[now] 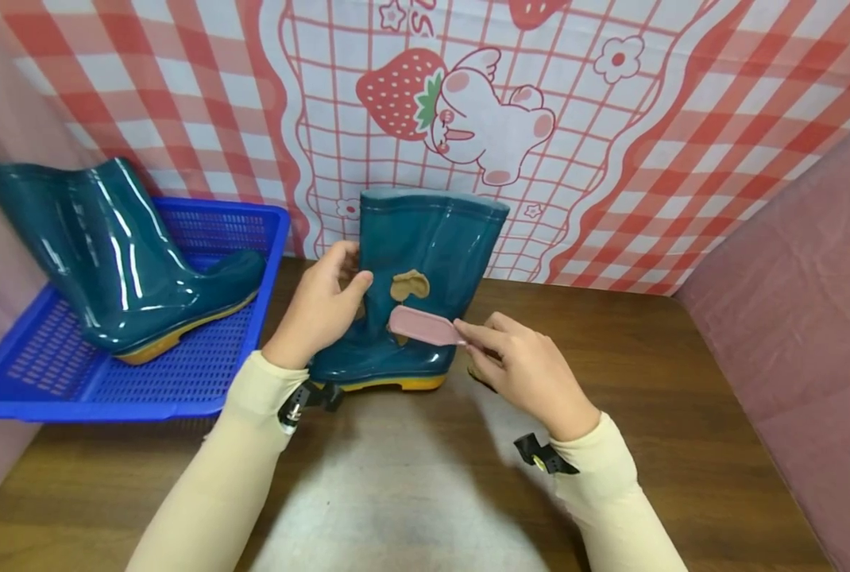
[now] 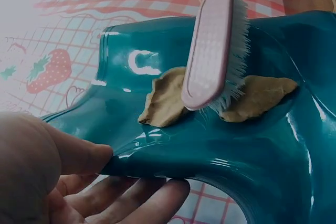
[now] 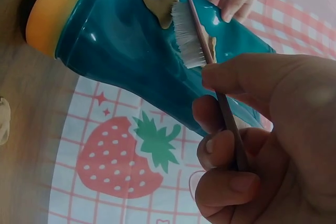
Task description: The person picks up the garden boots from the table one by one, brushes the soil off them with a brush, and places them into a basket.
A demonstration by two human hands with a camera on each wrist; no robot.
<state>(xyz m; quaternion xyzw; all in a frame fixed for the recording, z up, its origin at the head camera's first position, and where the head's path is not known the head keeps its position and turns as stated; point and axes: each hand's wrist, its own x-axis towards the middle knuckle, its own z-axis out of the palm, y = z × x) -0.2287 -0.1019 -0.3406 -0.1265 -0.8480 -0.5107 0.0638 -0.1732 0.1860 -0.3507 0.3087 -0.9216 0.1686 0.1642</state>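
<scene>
head: boot (image 1: pixel 435 246) upright on table (image 1: pixel 668 381); l. hand (image 1: pixel 321 302) pinches its side edge, prob. to steady it. l. wrist: brush (image 2: pixel 208 51) slanted, bristles (image 2: pixel 239 51) at brown patches (image 2: pixel 260 97), apparently so they meet. r. wrist: r. hand (image 3: pixel 296 119) curled round handle (image 3: pixel 228 121), narrow grip, likely for ctrl.

Two boots (image 1: pixel 425 238) (image 1: pixel 103 262) — one brush (image 1: pixel 423 326), one basket (image 1: pixel 214 228)

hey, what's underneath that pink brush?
Under the pink brush is a teal boot, with brown patches showing on either side. Whatever lies directly beneath the bristles is covered.
</scene>
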